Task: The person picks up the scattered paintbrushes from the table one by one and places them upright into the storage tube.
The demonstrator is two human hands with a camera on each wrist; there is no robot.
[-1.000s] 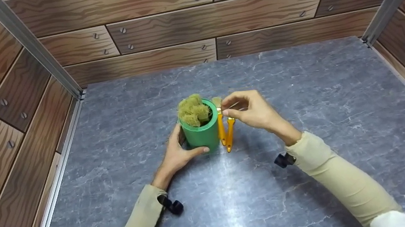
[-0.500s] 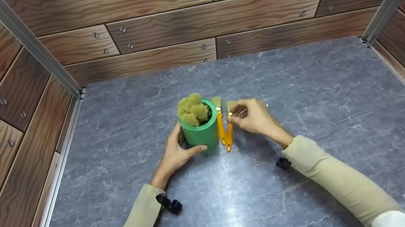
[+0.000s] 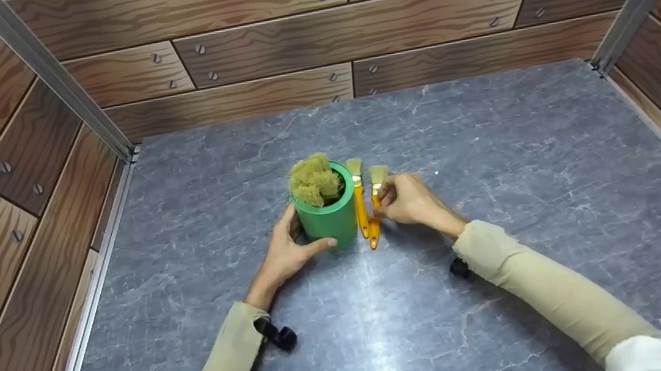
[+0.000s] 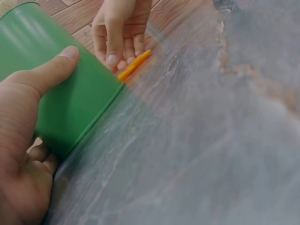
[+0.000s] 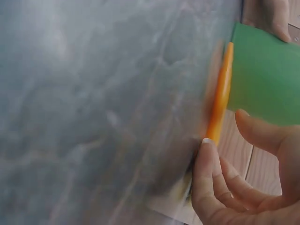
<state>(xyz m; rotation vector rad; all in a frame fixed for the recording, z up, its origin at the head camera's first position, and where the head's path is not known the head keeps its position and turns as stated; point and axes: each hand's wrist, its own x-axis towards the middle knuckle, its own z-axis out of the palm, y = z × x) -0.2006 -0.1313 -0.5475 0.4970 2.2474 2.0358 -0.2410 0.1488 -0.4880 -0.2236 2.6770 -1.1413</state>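
Observation:
A green cylindrical container (image 3: 328,225) stands upright on the table, with fuzzy yellow-green tufts (image 3: 313,181) rising from its mouth. My left hand (image 3: 285,251) holds its side, the thumb laid across the front in the left wrist view. Right of the container lie two paintbrushes with orange handles, bristles pointing away: a nearer-to-container paintbrush (image 3: 360,204) and an outer paintbrush (image 3: 375,230). At the outer one's handle is my right hand (image 3: 409,199). In the right wrist view a fingertip touches the orange handle (image 5: 221,103), while the thumb stands apart from it.
The grey marbled table (image 3: 230,165) extends on all sides of the things. Wood-patterned walls (image 3: 266,44) enclose it at the back and sides, with metal corner posts (image 3: 59,85).
My right hand has come down and toward me, from beside the brushes' bristle ends to the outer paintbrush's handle, uncovering its bristles. The left hand and the container have hardly moved.

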